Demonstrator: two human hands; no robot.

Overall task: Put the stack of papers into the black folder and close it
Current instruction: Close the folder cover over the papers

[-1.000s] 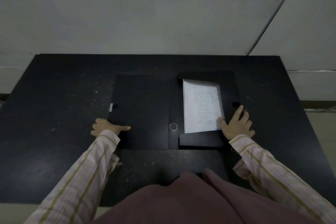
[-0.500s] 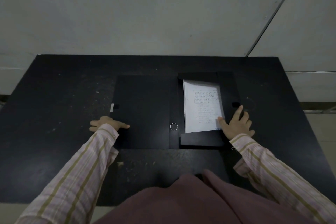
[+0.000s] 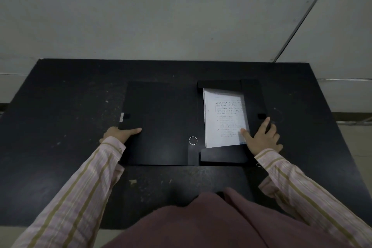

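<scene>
The black folder (image 3: 161, 123) lies open and flat on the black table (image 3: 60, 106). A stack of white printed papers (image 3: 223, 119) rests in its right half, framed by black flaps at the top, bottom and right. My right hand (image 3: 261, 139) lies flat with spread fingers on the right flap, thumb on the papers' lower right corner. My left hand (image 3: 118, 134) grips the left edge of the folder's left cover, thumb on top and fingers underneath.
A pale wall (image 3: 181, 16) rises behind the table's far edge. Bare table surface surrounds the folder on all sides. My maroon garment (image 3: 201, 221) overhangs the near edge.
My left hand has slid a little along the cover's left edge, its fingers now tucked under it. The right hand and papers have stayed put.
</scene>
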